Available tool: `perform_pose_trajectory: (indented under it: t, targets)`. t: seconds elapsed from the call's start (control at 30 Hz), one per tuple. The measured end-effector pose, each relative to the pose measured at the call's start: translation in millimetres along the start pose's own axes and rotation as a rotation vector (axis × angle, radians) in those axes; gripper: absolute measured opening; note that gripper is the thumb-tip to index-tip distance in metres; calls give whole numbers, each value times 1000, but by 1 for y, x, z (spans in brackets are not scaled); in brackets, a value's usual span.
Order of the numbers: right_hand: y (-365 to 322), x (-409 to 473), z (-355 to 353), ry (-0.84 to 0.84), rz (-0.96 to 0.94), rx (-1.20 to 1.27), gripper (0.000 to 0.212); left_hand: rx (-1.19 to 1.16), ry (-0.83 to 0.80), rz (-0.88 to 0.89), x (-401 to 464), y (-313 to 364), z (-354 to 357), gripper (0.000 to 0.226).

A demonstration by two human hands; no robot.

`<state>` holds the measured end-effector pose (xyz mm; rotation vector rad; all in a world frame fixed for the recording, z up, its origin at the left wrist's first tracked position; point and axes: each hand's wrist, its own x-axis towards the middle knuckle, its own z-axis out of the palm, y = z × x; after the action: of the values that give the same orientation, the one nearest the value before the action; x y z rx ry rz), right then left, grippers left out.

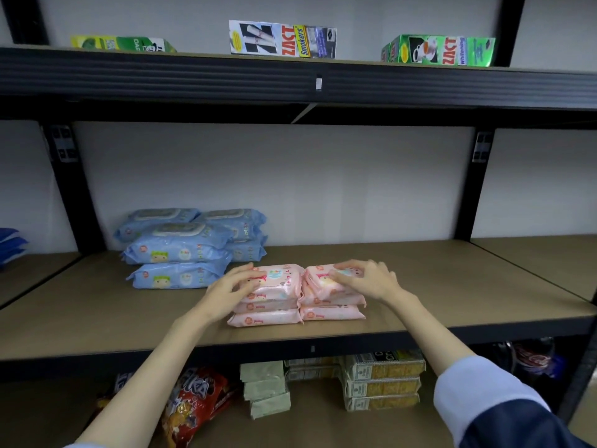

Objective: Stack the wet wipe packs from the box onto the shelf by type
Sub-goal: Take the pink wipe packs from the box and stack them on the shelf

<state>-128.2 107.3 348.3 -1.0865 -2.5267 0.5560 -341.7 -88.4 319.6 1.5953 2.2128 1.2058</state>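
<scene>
Two stacks of pink wet wipe packs stand side by side on the brown middle shelf [452, 286]. My left hand [231, 287] lies on the top pack of the left pink stack [274, 299], fingers spread over its near-left corner. My right hand [365, 279] rests on the top pack of the right pink stack [329, 302]. Behind and to the left, blue wet wipe packs [181, 250] are piled in several stacks. The box is out of view.
Toothpaste boxes [282, 38] lie on the upper shelf. Below are snack bags [193, 402] and stacked cracker packs [381, 383]. Black uprights [475, 189] frame the bay. More blue packs [11, 244] sit in the bay to the left.
</scene>
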Motion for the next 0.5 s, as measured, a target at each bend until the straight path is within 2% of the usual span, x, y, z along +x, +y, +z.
perform_pose_trajectory:
  t: [0.13,0.27,0.4,0.43,0.5]
  targets:
    - [-3,-7,15,120,19,-53,53,-13,-4,-3,3,4,3,23]
    - [-10,-9,32,233,38,-52,60,57,29,-10,3,7,7,26]
    - [-15,-7,37,235,43,18,62,54,109,5,-3,12,14,28]
    - [-15,-7,36,223,40,76,65,11,147,0,-5,13,17,31]
    - [-12,-8,32,185,40,279,80,-115,250,-55,-13,13,23,58]
